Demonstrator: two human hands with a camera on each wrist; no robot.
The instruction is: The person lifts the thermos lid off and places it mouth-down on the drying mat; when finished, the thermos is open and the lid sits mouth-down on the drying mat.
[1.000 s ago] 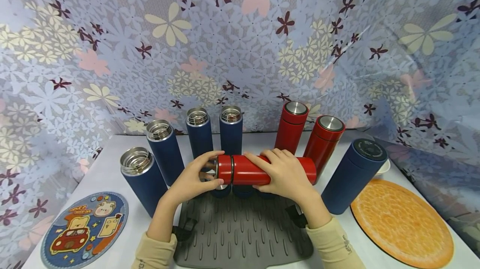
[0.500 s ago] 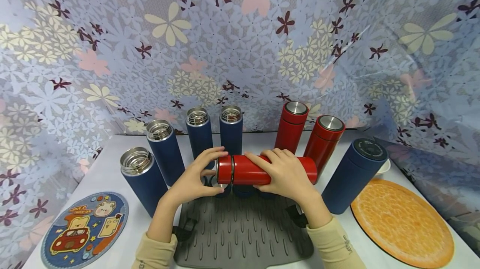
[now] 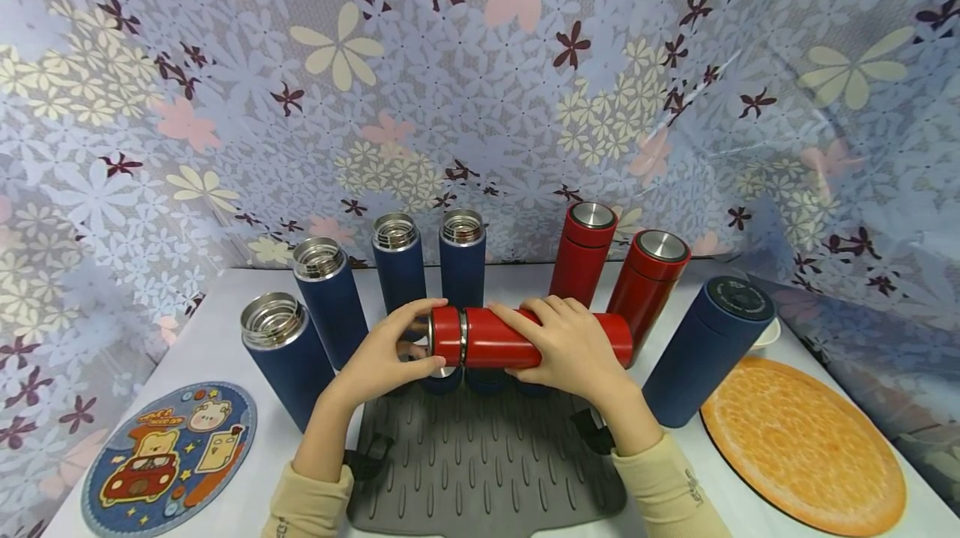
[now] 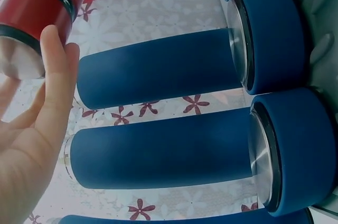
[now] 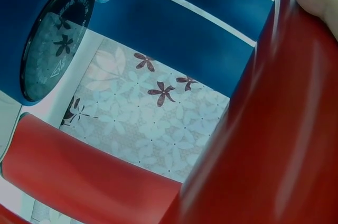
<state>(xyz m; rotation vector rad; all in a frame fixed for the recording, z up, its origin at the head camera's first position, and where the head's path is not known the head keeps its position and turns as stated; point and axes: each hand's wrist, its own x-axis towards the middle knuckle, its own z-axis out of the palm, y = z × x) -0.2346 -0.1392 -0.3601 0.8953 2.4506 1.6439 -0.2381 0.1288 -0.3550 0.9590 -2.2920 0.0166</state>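
Note:
A red thermos (image 3: 498, 339) lies sideways in the air above the far part of the grey mat. My right hand (image 3: 573, 346) grips its body from above, with the thumb toward the lid side. At the left end, my left hand (image 3: 382, 359) holds the red lid (image 3: 447, 338) between thumb and fingers. A narrow silver ring shows between lid and body. In the left wrist view, fingers (image 4: 55, 76) lie along the lid's edge by its steel top (image 4: 20, 57). Below the thermos, blue lids (image 4: 293, 150) stand partly hidden on the mat.
Several lidless blue thermoses (image 3: 330, 304) stand at the left and back. Two lidded red thermoses (image 3: 648, 288) and an upright blue one (image 3: 705, 354) stand at the right. The grey mat (image 3: 487, 463) lies in front, between a cartoon mat (image 3: 172, 463) and an orange round mat (image 3: 806, 446).
My left thumb dropped away from the lid half a second ago and is back against it now. The ring beside the lid looks brighter. My right hand has stayed in place.

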